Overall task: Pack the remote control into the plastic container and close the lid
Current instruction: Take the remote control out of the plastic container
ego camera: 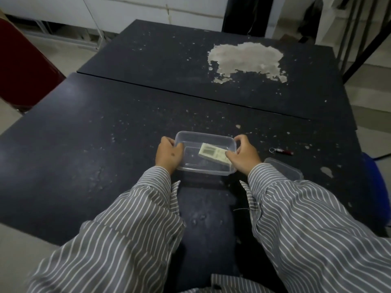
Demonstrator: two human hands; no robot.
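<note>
Head view shows two striped sleeves (131,210) coming in from the bottom over a dark worktop (84,144) with worn, pale spots. Just beside the right sleeve lies a clear lid (285,168), partly hidden under the cuff. A little farther, between both hands, stands the clear container (203,137), open on top. The remote (211,154) lies inside it, tilted, its right end hidden under the right fingers. The left hand (168,154) is curled around the left wall of the container, thumb over the rim, and grips it. The right hand (243,156) is at the right side; its fingers are closed on the end of the remote, and its thumb is at the far right corner of the rim. To the right of the container, apart from it, lies a small red thing with a metal ring (282,151). Farther away a second dark worktop (169,56) carries a big pale patch (245,57) where the surface is peeled off. At far left stands a red object (23,66).
</note>
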